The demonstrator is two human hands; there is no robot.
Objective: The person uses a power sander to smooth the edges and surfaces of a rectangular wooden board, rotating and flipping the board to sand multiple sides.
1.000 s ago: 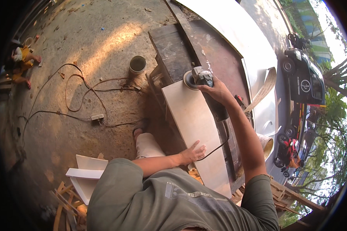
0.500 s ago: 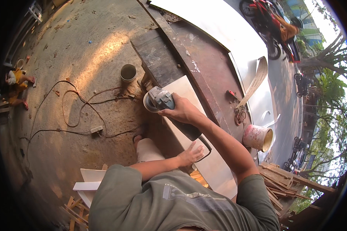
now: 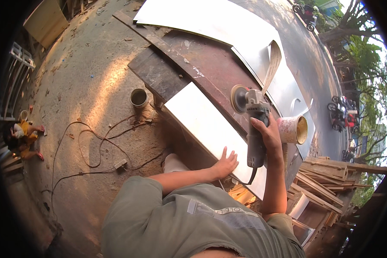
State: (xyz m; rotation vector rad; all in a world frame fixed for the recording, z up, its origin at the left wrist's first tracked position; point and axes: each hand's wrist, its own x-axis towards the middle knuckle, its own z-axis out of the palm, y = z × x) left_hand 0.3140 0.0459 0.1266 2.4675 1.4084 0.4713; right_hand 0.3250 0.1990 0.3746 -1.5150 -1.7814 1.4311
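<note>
In my right hand (image 3: 271, 135) is an angle grinder (image 3: 256, 148), gripped round its dark body. A round tan sanding disc (image 3: 238, 98) sits at the tool's head, raised over the right side of the pale panel (image 3: 198, 118) and facing left. My left hand (image 3: 225, 165) lies on the panel's near part with its fingers spread. This long, flat panel rests on a dark, worn workbench (image 3: 213, 60). From the grinder's lower end the cord (image 3: 253, 176) curves down over the panel.
A paint-stained bucket (image 3: 293, 130) stands right of the grinder. Behind the bench lie shiny metal sheets (image 3: 206, 15). An open can (image 3: 139, 98) stands on the left, near cables and a socket block (image 3: 120, 164). Wood scraps (image 3: 322, 185) are piled at right. A person (image 3: 23, 135) sits far left.
The grinder in my right hand has swung right and up, away from the panel's left edge. My left hand has come to lie flat on the panel. The view has shifted.
</note>
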